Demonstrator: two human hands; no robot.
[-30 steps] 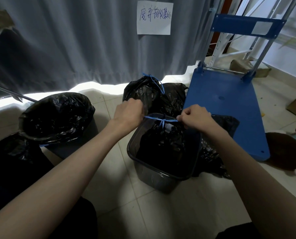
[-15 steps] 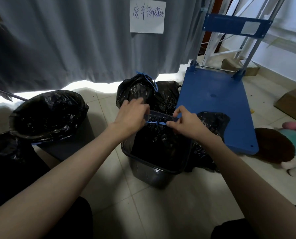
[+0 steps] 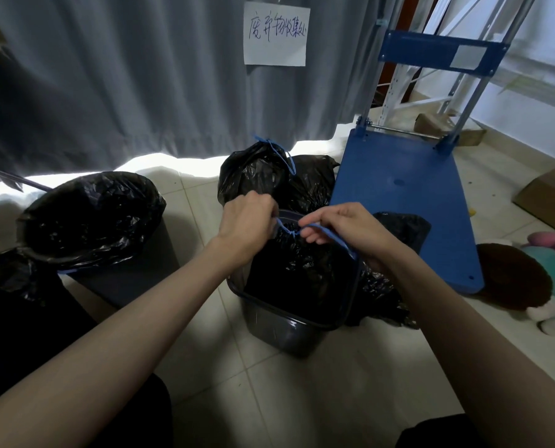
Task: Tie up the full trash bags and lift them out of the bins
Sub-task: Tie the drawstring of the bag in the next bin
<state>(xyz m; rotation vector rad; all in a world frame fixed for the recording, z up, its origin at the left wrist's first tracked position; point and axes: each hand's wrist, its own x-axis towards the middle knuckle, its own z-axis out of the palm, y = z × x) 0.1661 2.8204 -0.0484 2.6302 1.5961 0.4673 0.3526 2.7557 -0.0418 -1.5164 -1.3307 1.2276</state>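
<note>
A dark plastic bin (image 3: 279,328) stands on the floor tiles in the middle, holding a black trash bag (image 3: 302,270) gathered at its top. A blue drawstring (image 3: 334,236) runs from the bag's neck. My left hand (image 3: 247,221) pinches one end at the neck's left side. My right hand (image 3: 344,227) has the other strand looped over its fingers, trailing toward my wrist. Behind the bin sits a tied black bag (image 3: 256,169) with a blue knot. To the left a second bin (image 3: 121,279) carries an open, full black bag (image 3: 88,215).
A blue platform trolley (image 3: 408,202) lies flat at the right, its handle upright. Another black bag (image 3: 395,227) rests between bin and trolley. Grey curtain (image 3: 140,76) with a paper sign (image 3: 276,33) closes the back. A plush toy (image 3: 528,279) and cardboard box (image 3: 551,195) lie far right.
My hands have come closer together over the bag's neck. The drawstring, pulled taut between them a second ago, now loops slack over my right fingers.
</note>
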